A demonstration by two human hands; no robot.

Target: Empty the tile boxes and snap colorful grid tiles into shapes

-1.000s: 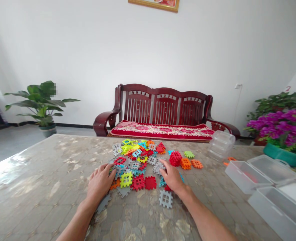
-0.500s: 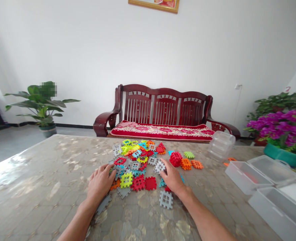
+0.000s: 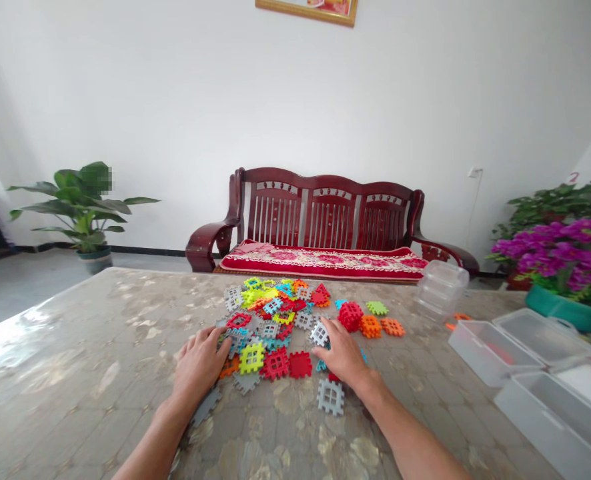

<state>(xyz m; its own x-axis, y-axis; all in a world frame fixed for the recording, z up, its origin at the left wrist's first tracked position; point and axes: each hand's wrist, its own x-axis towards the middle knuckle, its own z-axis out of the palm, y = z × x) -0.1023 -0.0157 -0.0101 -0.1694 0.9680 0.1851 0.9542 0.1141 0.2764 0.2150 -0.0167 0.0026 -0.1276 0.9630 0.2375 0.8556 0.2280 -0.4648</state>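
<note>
A heap of colourful plastic interlocking tiles with notched edges lies mid-table. My right hand (image 3: 344,353) is at its right side, thumb and fingers closed on a grey window-patterned tile (image 3: 319,335), held tilted. At the heap's left edge, my left hand (image 3: 200,353) rests with fingers stretched out and slightly apart, holding nothing I can see; its thumb is beside a lime tile (image 3: 251,359) and some grey ones. A red window tile (image 3: 276,364) and a solid red tile (image 3: 300,365) lie between the hands. Another grey window tile (image 3: 330,397) lies nearer me.
Right of the heap are a red ball-like assembly (image 3: 350,316) and orange tiles (image 3: 370,326). Clear plastic boxes (image 3: 545,420) stand at the table's right, near a teal pot (image 3: 565,310) of purple flowers. A wooden bench (image 3: 330,213) is behind the table (image 3: 95,360).
The grey tile in my right hand has turned and tilted slightly, and the right thumb has shifted a little left. My left hand stays where it was.
</note>
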